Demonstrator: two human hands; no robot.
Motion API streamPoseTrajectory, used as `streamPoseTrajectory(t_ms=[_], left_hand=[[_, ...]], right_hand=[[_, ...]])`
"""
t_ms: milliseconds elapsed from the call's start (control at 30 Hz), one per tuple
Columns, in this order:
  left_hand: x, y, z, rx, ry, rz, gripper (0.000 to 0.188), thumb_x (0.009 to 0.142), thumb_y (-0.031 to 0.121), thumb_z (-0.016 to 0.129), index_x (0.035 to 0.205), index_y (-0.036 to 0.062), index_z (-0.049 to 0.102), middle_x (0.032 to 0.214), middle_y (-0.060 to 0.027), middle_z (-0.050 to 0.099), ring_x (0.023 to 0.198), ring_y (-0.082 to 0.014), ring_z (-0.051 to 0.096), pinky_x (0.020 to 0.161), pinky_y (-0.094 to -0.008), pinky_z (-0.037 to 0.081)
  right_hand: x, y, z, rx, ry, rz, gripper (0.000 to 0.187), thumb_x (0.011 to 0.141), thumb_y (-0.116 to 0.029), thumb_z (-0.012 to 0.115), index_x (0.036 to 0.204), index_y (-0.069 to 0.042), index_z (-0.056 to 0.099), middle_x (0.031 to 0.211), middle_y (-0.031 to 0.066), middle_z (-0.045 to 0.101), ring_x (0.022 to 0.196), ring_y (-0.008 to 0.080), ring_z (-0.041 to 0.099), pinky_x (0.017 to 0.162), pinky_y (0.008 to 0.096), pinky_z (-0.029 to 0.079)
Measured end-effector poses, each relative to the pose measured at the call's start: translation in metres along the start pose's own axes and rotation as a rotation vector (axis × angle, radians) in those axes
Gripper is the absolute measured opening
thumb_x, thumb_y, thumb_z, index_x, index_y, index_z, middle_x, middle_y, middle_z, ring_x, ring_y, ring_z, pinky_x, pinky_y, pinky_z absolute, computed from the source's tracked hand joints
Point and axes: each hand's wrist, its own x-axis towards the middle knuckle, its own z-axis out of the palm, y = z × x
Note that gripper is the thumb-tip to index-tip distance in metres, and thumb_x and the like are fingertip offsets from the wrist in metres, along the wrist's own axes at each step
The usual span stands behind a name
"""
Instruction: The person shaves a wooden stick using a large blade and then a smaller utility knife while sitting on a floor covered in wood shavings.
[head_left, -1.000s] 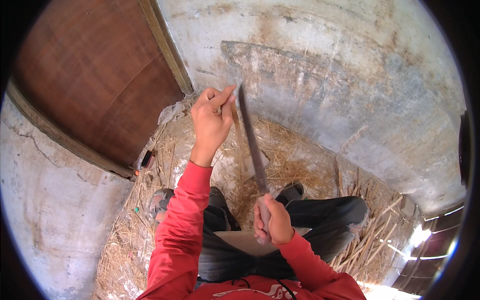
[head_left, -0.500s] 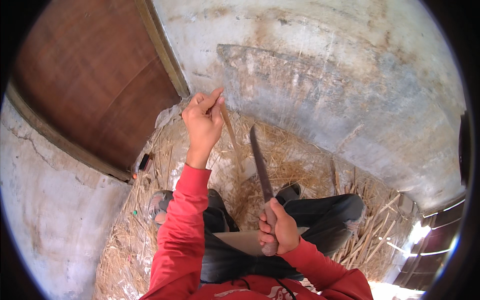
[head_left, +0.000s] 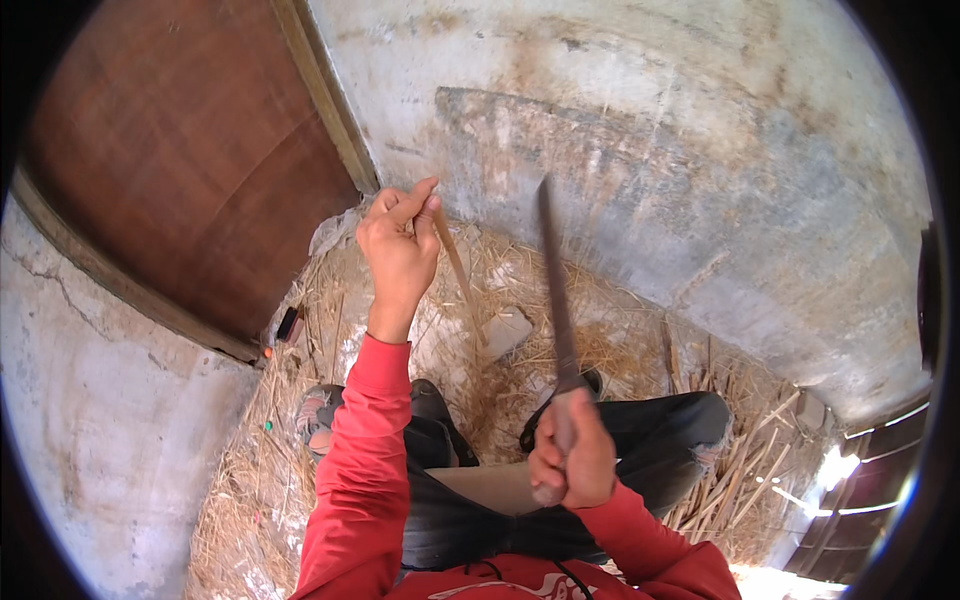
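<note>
My left hand (head_left: 402, 238) pinches the top of a thin wooden stick (head_left: 457, 262) between thumb and fingers. The stick slants down to the right, its lower end beside a pale block (head_left: 507, 333) on the ground. In my right hand (head_left: 577, 455) is a machete (head_left: 557, 290), gripped by its wooden handle. Its long dark blade points up and away from me, apart from the stick and to the right of it. The right hand is slightly blurred.
Straw and shavings cover the floor (head_left: 270, 500) around my shoes. Cut sticks (head_left: 745, 470) lie heaped at the right. A stained plaster wall (head_left: 680, 170) rises ahead, and a brown door panel (head_left: 190, 170) stands at the left. A small dark object (head_left: 290, 324) lies near the door frame.
My right hand has raised the machete, its blade swinging up and to the right, away from the stick. The pale block shows more fully now. My left hand has shifted slightly left.
</note>
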Motion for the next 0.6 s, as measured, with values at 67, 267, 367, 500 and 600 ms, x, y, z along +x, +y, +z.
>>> streamPoseTrajectory(t_ms=[67,267,367,500,600], left_hand=[[-0.001,-0.001,0.002,-0.016,-0.002,0.021,0.021,0.084,0.0,0.071,0.103,0.0052,0.077,0.064,-0.0027,0.047,0.056,-0.0111,0.042,0.053,-0.027,0.036],[-0.001,0.003,0.011,-0.04,0.051,0.007,0.021,0.085,0.001,0.071,0.104,0.0066,0.077,0.065,-0.0011,0.047,0.057,-0.008,0.043,0.054,-0.0243,0.037],[-0.006,-0.004,0.0,-0.052,0.013,-0.03,0.02,0.086,0.0,0.07,0.103,0.0068,0.077,0.067,-0.0017,0.052,0.06,-0.0091,0.048,0.057,-0.0249,0.041],[-0.003,-0.012,-0.013,-0.088,-0.07,0.039,0.013,0.087,0.0,0.065,0.099,0.0021,0.072,0.073,-0.0051,0.057,0.067,-0.0133,0.055,0.064,-0.0283,0.046],[-0.001,-0.036,-0.007,-0.413,-0.083,-0.074,0.014,0.092,0.008,0.055,0.102,0.0015,0.062,0.076,-0.0061,0.057,0.073,-0.0158,0.055,0.072,-0.0301,0.046]], right_hand=[[-0.011,-0.018,0.009,0.036,-0.181,-0.264,0.059,0.095,-0.069,0.039,0.084,-0.011,0.045,0.054,0.0003,0.039,0.035,0.0148,0.037,0.038,0.0327,0.038],[0.026,0.045,-0.015,-0.185,-0.071,-0.033,0.06,0.094,-0.069,0.045,0.086,-0.009,0.046,0.058,0.0009,0.04,0.04,0.0155,0.043,0.041,0.0339,0.041],[0.049,0.091,-0.068,-0.071,0.221,0.372,0.06,0.093,-0.068,0.048,0.086,-0.008,0.046,0.06,0.0013,0.041,0.041,0.0153,0.042,0.044,0.0346,0.043],[0.048,0.081,-0.077,-0.098,0.273,0.204,0.059,0.095,-0.066,0.047,0.086,-0.008,0.047,0.06,0.0023,0.043,0.041,0.0151,0.042,0.044,0.0343,0.043],[0.046,0.049,-0.053,-0.151,0.182,0.013,0.059,0.096,-0.065,0.044,0.086,-0.007,0.048,0.059,0.0026,0.042,0.039,0.0153,0.041,0.044,0.0338,0.043]])
